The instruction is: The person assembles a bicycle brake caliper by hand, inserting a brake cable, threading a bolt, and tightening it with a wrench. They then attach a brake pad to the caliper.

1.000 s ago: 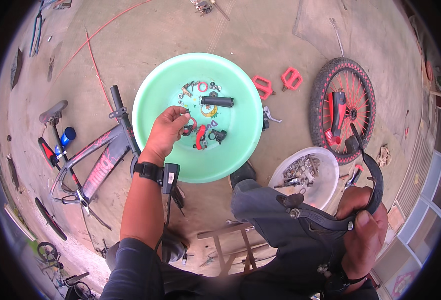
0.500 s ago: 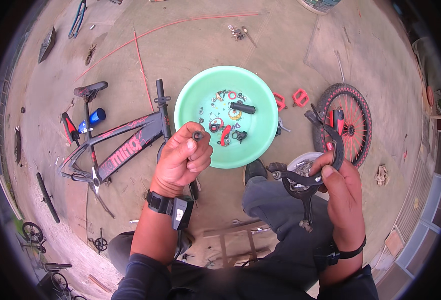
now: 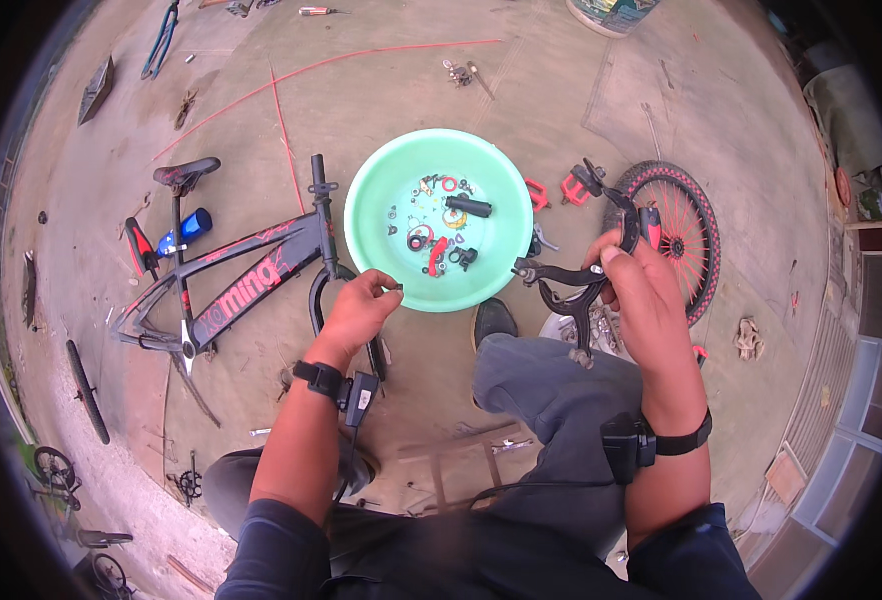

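My left hand (image 3: 359,312) is closed in a pinch at the near left rim of a green basin (image 3: 509,200). A small dark cylindrical part (image 3: 398,288) shows at its fingertips. Right of the basin, my right hand (image 3: 643,290) grips a black bicycle caliper brake (image 3: 583,300) by its arms, holding it above the ground. The brake's arms spread to the left and upward from my fingers. Inside the basin lie a black handlebar grip (image 3: 468,206), a red lever-like piece (image 3: 437,258) and several small bolts and rings.
A dark bicycle frame (image 3: 251,290) with pink lettering lies at the left, a blue bottle (image 3: 196,224) beside it. A wheel with red spokes (image 3: 676,245) and a red pedal (image 3: 573,188) lie at the right. Metal parts fill a white bowl (image 3: 553,328) behind the brake.
My left hand has lowered its fingertips toward the basin's rim, still pinching the small part. My right hand has moved up and away from me with the brake, which has turned somewhat.
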